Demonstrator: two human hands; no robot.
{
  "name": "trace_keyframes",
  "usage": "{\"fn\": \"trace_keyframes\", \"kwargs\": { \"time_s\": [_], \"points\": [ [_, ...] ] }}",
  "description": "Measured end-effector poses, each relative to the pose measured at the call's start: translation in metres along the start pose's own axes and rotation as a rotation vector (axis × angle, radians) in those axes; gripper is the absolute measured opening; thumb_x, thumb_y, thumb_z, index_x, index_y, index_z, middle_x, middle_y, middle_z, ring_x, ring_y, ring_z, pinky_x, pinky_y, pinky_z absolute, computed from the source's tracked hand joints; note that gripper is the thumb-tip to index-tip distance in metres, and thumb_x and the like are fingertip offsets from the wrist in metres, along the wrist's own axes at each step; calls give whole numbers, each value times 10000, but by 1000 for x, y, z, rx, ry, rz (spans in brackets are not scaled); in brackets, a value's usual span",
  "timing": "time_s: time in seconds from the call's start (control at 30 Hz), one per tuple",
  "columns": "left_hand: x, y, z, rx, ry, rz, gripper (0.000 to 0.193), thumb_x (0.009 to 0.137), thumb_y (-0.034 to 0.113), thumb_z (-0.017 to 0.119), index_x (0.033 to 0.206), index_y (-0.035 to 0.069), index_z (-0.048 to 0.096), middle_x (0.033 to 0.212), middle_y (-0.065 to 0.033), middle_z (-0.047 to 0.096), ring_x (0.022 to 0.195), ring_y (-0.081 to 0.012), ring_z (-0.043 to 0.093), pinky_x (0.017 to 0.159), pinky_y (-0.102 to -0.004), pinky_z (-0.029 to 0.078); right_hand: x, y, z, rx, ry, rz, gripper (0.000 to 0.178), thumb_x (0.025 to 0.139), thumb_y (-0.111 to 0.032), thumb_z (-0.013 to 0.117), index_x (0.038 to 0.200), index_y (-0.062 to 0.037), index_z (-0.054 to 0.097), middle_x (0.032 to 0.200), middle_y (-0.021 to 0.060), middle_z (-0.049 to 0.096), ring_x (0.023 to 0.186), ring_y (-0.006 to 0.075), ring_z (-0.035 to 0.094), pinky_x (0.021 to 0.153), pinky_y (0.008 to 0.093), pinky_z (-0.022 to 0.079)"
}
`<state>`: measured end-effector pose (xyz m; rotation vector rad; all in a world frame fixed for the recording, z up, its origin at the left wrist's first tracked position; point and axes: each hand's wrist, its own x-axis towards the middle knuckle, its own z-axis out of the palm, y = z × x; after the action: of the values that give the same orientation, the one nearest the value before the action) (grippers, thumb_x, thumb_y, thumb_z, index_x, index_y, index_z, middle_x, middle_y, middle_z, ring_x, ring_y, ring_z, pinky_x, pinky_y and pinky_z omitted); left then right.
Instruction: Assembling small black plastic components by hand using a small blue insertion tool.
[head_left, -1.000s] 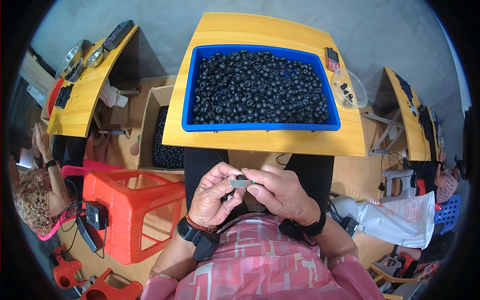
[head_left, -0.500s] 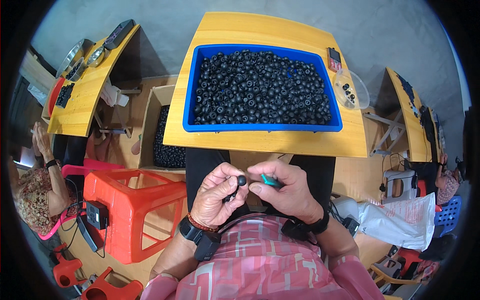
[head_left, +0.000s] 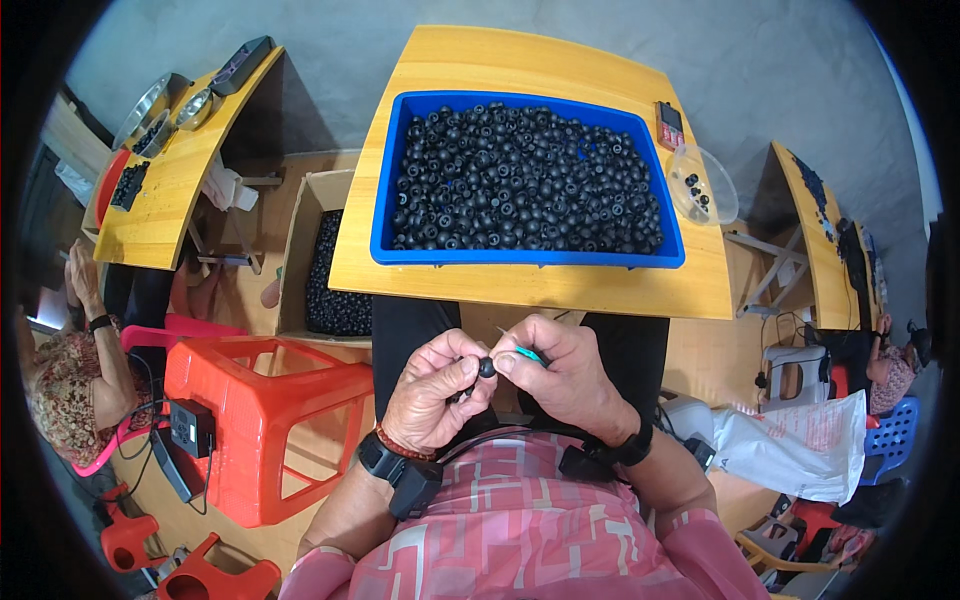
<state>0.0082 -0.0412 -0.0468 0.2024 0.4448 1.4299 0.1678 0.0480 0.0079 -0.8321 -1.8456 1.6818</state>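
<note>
Grey wall at back, wooden-look floor below, yellow table in front of the person. Head view, only one: blue tray on table, filled with small black round pieces, many with a hole facing up, bits of blue bottom showing through. Right of tray: red-and-black phone, and near it a clear round dish with a few dark pieces. Hands just below table's near edge, above lap. Left hand: thumb and forefinger pinching one black ball, other fingers curled, more dark stuff partly hidden under them. Ball sits between the two hands. Right hand: thumb and forefinger pressed together on a green tool, mostly covered, exact kind can't tell; fingertips right beside ball's right side, contact can't tell. Dark bands on both wrists, beaded bracelet on left one. Left side: cardboard box with more black pieces, by the table; orange-red stool; co-worker in flowered top near a second yellow table with metal bowls. Right side: white bag, another table, another co-worker at picture's edge.
</note>
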Motion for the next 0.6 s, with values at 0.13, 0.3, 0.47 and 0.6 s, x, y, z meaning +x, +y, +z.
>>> {"fn": "trace_keyframes", "kwargs": {
  "time_s": [0.13, 0.3, 0.47, 0.6],
  "points": [
    [1, 1, -2, -17, -30, -13, 93, 954, 89, 616, 1014, 24, 589, 872, -103, 652, 669, -122, 589, 557, -213, 477, 0, 0, -5, -63, -12, 30, 114, 897, -77, 667, 957, 14, 632, 828, 12, 667, 768, 49, 585, 686, 232, 492],
    [2, 1, -3, -165, -47, -15, 99, 964, 82, 593, 1050, 36, 577, 907, -127, 646, 702, -144, 595, 571, -218, 479, -6, 8, -10, -206, 5, -268, 220, 935, -118, 618, 1114, 9, 614, 953, 78, 677, 785, 160, 658, 715, 280, 507],
    [2, 0, -6, -199, -37, -35, 114, 941, 41, 594, 1051, 26, 570, 910, -130, 636, 689, -158, 575, 583, -233, 485, -7, 12, -6, -370, -47, -367, 286, 915, -119, 628, 1178, -11, 594, 869, 120, 613, 724, 274, 637, 640, 342, 500],
    [2, 2, -4, -194, -19, -20, 134, 920, 16, 596, 1051, 19, 565, 888, -125, 624, 673, -160, 559, 570, -245, 475, -5, 13, -4, -443, -31, -414, 309, 888, -105, 653, 1179, -19, 597, 794, 125, 563, 667, 307, 601, 572, 389, 479]
  ]
}}
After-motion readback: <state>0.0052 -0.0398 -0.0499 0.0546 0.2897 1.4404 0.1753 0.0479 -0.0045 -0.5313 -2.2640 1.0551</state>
